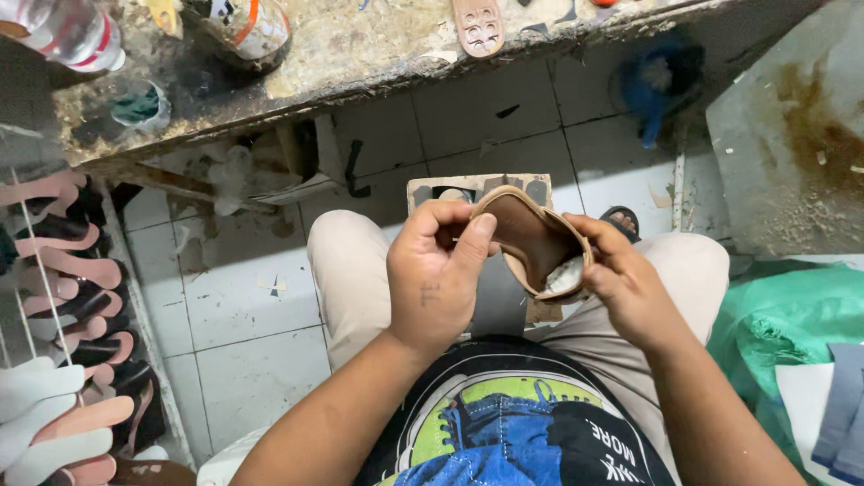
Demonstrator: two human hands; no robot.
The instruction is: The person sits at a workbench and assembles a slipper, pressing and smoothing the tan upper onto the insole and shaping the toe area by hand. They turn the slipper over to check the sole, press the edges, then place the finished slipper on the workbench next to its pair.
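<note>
Over my lap I hold a tan and brown shoe upper [531, 238], bent into an open loop. My left hand [438, 270] pinches its left rim between thumb and fingers. My right hand [625, 283] grips the right side, where a pale, whitish patch shows inside the piece. Both hands touch the piece from opposite sides.
A worn workbench [378, 45] runs across the top with a bottle [67, 31], a can [243, 27] and a sole piece [479, 25]. A rack of pink and white insoles [63, 297] stands at the left. A green bag [792, 315] lies at the right. A cardboard piece [432, 191] rests on the tiled floor.
</note>
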